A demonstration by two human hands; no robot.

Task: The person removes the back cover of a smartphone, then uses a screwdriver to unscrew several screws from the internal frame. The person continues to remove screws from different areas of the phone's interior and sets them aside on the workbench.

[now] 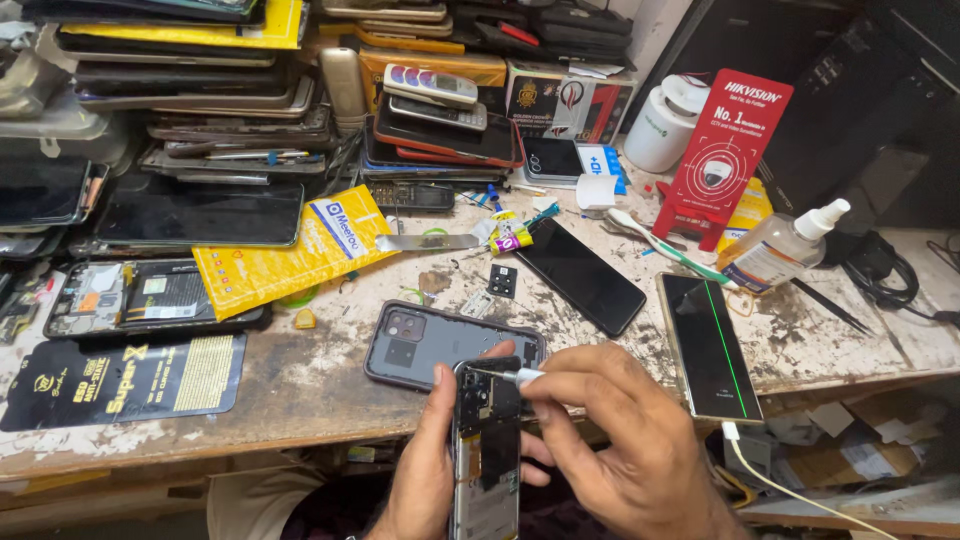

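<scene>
We've got the opened phone (487, 450) upright over the bench edge, back off, internals facing us. Left hand (425, 470) wraps its left side, thumb up along the frame, fingers curled behind and closed on it. Right hand (625, 440) has fingertips pinched shut on a thin metal-tipped tool (505, 374), tip sitting at the top of the board near the camera cutout.

Risks as we see them:
- tip slips sideways across the exposed board, scratching a part or bridging contacts; the tip contact looks small
- phone is held in the air by one side only, so any push from the tool can twist it out of the left-hand grip
- removed back cover (450, 347) lies on the bench just behind, touching distance; a jerk backward knocks it
- small loose part (502, 281) and bits near it on the gritty bench (300, 380) could get swept off
- phone with green line (708, 345) sits near the edge on a cable, right elbow could catch it
</scene>
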